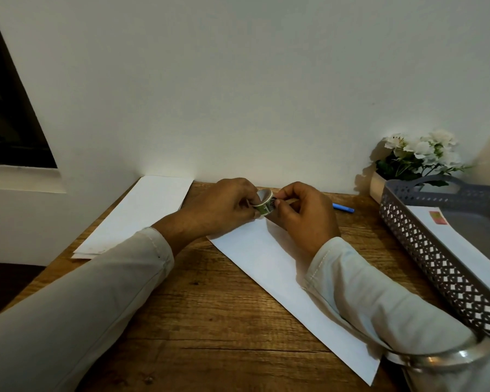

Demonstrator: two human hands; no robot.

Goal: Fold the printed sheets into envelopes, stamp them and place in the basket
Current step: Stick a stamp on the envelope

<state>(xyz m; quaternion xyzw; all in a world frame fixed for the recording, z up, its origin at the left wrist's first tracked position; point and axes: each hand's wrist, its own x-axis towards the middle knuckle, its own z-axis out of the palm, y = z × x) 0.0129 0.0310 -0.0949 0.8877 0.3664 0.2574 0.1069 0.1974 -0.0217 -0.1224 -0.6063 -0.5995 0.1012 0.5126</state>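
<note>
Left hand (222, 207), right hand (304, 217) — pinching stamp roll (263, 201) (green)

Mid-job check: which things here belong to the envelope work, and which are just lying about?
In the job: stamp roll, held by left hand and right hand; envelope; sheet stack; basket.
Lying about: blue pen; flowers.

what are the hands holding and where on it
A small stamp roll: the left hand grips its ring, and the right hand pinches its printed outer face.

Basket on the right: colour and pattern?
Grey basket, diamond lattice cut-outs along its wall; seen in the head view.
</note>
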